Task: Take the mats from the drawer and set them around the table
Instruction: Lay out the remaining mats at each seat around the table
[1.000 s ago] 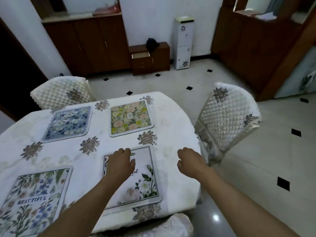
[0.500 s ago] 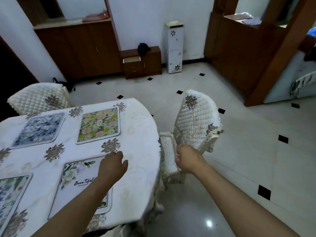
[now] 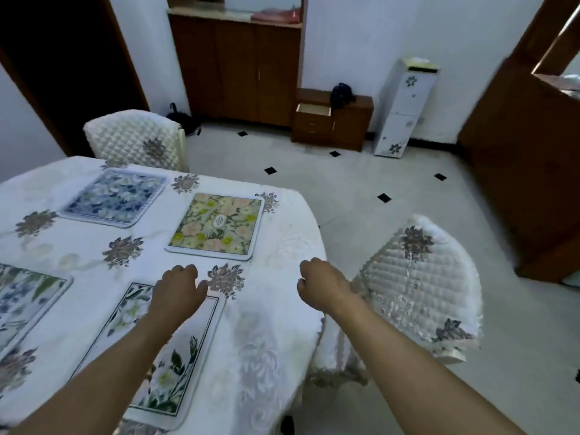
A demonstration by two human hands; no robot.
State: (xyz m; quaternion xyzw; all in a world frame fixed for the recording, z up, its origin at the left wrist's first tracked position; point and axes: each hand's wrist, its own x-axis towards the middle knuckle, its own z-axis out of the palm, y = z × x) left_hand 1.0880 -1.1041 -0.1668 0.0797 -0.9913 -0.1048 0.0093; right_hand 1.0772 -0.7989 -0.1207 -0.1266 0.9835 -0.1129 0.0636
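While both forearms stretch out over the near end of the table (image 3: 276, 324), four mats lie flat on its white flowered cloth. The left hand (image 3: 177, 288) hangs over the far edge of the nearest mat (image 3: 163, 368), a white one printed with pale blossoms and dark leaves; its fingers are curled loosely under and it holds nothing, though I cannot tell whether it touches the mat. The right hand (image 3: 323, 282) is above the table's rounded right edge, fingers also curled inward, empty, just beside the quilted cover of a chair (image 3: 420, 293) drawn up at that side. Beyond the left hand sits a green and pink floral mat (image 3: 216, 226), and further left a blue floral mat (image 3: 114, 197) lies in front of a second quilted chair (image 3: 135, 138). A fourth mat (image 3: 25, 296), blue and green, is cut off by the left edge of view. Across the tiled floor, against the far wall, a low wooden cabinet has its top drawer (image 3: 314, 109) pulled open.
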